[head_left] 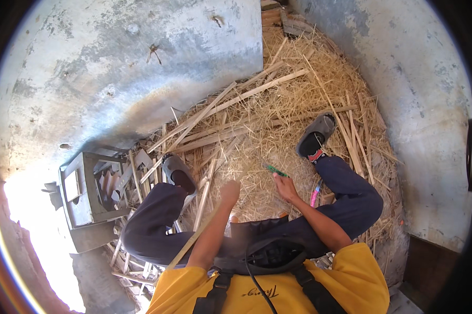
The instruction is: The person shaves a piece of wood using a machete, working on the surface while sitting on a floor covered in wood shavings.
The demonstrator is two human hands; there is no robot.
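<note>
My left hand [229, 192] is closed in a fist around a long, thin, pale strip of wood or bamboo [195, 238]. The strip slants back along my left forearm toward my side. To its right, my right hand [284, 187] grips a slim green-handled knife [274, 169], tilted up and to the left. Its blade is small and hard to make out against the straw. Both hands are held over the shavings between my spread legs, apart from each other. A pink and blue object [315, 194] lies beside my right forearm.
Straw-like shavings [293, 104] and loose wooden strips [257, 93] cover the floor. My shoes [319, 133] rest among them on both sides. A grey box-like frame [84, 191] stands at left. Worn grey panels [142, 57] rise ahead and at right [419, 115].
</note>
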